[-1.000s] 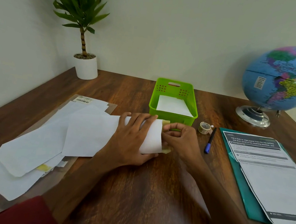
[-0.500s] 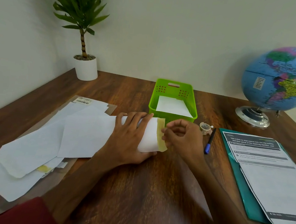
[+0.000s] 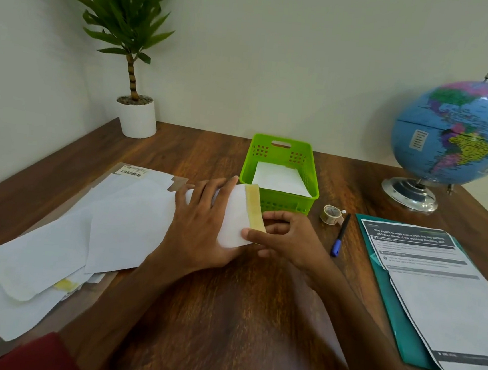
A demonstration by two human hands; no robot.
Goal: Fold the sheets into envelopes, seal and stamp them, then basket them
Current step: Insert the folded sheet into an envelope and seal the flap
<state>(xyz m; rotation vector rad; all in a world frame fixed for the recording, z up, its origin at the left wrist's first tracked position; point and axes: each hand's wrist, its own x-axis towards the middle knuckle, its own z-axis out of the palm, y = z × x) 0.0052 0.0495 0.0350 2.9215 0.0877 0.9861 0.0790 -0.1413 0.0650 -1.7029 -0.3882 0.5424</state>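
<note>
A white envelope [image 3: 233,216] lies on the wooden table in front of the green basket [image 3: 306,204], its flap open to the right with a yellow adhesive strip [image 3: 255,208] facing up. My left hand [image 3: 203,225] lies flat on the envelope and presses it down. My right hand [image 3: 288,238] pinches the flap's near right corner between thumb and fingers. The basket holds a white envelope [image 3: 279,179]. A loose pile of white envelopes [image 3: 83,229] spreads over the table's left side.
A tape roll [image 3: 331,214] and a blue pen [image 3: 339,236] lie right of the basket. A printed sheet [image 3: 441,287] on a teal folder [image 3: 396,324] fills the right side. A globe [image 3: 456,136] stands at back right, a potted plant [image 3: 136,114] at back left.
The envelope's flap has been opened out to the right, so the yellow strip now shows in full. My right hand moved from the flap's far edge to its near corner.
</note>
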